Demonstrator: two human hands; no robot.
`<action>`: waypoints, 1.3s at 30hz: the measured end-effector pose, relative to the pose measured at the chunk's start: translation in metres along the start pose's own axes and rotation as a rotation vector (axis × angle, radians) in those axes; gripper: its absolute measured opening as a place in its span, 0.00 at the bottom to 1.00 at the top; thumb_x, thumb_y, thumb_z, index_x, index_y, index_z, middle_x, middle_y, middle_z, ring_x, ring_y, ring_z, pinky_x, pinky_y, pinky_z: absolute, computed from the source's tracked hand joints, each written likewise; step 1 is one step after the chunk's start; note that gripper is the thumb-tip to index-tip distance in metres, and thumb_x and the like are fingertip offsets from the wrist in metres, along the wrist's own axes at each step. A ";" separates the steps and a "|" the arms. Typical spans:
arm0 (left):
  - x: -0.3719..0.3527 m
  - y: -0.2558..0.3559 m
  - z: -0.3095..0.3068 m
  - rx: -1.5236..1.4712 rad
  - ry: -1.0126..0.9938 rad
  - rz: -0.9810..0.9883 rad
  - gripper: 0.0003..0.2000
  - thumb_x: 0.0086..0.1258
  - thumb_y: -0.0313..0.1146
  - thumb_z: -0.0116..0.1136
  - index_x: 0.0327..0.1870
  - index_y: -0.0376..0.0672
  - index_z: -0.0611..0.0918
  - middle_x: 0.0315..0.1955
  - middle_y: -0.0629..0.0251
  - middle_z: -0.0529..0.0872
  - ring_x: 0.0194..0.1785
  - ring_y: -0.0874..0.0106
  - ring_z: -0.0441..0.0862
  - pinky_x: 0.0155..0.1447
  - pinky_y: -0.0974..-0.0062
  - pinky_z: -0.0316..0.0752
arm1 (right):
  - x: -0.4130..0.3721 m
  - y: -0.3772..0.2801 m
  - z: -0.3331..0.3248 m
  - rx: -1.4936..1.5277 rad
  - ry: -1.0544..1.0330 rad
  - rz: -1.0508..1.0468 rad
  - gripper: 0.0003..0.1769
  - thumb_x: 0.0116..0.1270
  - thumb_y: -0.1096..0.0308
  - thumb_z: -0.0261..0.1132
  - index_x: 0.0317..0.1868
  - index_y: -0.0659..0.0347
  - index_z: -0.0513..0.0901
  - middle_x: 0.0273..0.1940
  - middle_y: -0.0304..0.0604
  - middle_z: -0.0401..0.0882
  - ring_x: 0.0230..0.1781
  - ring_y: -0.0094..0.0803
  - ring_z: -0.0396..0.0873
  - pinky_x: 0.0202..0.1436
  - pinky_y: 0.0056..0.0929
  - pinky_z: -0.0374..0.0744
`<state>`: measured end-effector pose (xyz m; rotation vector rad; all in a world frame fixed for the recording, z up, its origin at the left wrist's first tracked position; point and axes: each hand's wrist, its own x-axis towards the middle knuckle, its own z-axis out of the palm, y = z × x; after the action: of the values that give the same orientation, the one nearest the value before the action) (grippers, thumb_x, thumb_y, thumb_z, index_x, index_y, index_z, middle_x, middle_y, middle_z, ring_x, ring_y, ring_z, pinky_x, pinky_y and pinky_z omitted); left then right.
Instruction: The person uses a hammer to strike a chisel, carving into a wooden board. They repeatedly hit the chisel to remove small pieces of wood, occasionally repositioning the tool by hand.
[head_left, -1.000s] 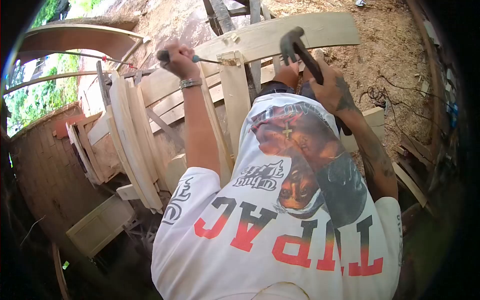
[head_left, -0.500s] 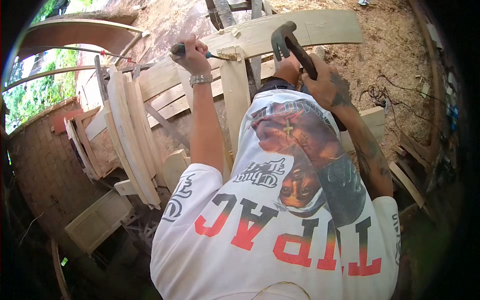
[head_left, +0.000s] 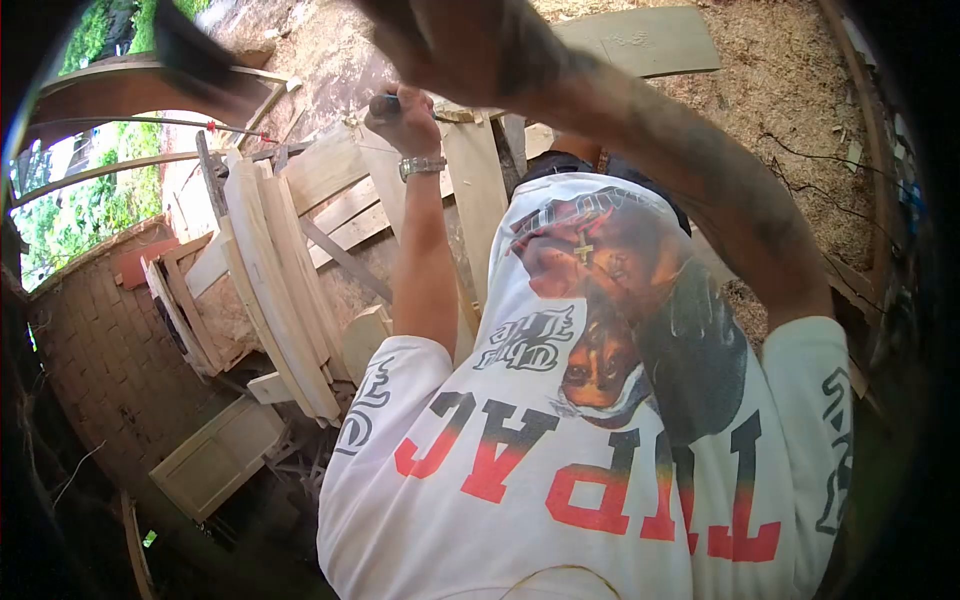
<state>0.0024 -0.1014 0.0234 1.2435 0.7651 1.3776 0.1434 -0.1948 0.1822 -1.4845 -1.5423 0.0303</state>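
Observation:
My left hand (head_left: 403, 125) is closed round the handle of a chisel (head_left: 384, 105), whose blade side points right toward the end of an upright pale board (head_left: 475, 175). Across the top of the view reaches my right arm, motion-blurred, with my right hand (head_left: 435, 45) raised above and right of my left hand. It is closed on a hammer; a blurred dark shape at the upper left looks like the hammer's head (head_left: 205, 65). A wide curved board (head_left: 645, 42) lies beyond the arm, which hides its middle part.
Long pale boards (head_left: 280, 280) lean in a stack at the left. Below them is a panelled wooden piece (head_left: 220, 457). Wood shavings (head_left: 775, 110) cover the ground at the upper right, with dark wires there. A brick surface (head_left: 95, 340) lies at the far left.
My right hand has swung up and left with the hammer, away from beside the curved board, and now looks larger and blurred. My left hand still grips the chisel, slightly further right in view.

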 end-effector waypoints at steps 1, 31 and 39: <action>0.008 -0.029 -0.018 0.068 -0.048 0.083 0.09 0.71 0.25 0.62 0.29 0.37 0.77 0.17 0.68 0.77 0.17 0.77 0.74 0.22 0.78 0.69 | -0.022 0.017 0.018 -0.045 -0.149 0.080 0.12 0.61 0.67 0.68 0.44 0.62 0.82 0.30 0.60 0.85 0.36 0.58 0.88 0.42 0.51 0.84; 0.026 -0.005 -0.022 -0.141 0.073 -0.091 0.16 0.69 0.23 0.61 0.21 0.44 0.69 0.10 0.69 0.69 0.12 0.78 0.64 0.16 0.77 0.57 | -0.239 0.040 -0.059 0.002 -0.313 1.073 0.17 0.64 0.65 0.64 0.49 0.65 0.76 0.38 0.63 0.79 0.44 0.61 0.80 0.47 0.52 0.76; 0.017 -0.002 -0.009 -0.090 0.041 -0.085 0.15 0.69 0.25 0.63 0.23 0.45 0.69 0.12 0.69 0.71 0.12 0.78 0.66 0.16 0.77 0.61 | -0.221 0.034 -0.051 0.012 -0.342 1.048 0.15 0.65 0.64 0.63 0.49 0.64 0.76 0.40 0.64 0.81 0.47 0.64 0.80 0.49 0.53 0.76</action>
<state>-0.0034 -0.0831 0.0234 1.1036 0.7673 1.3572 0.1566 -0.3869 0.0584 -2.1944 -0.8310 0.9325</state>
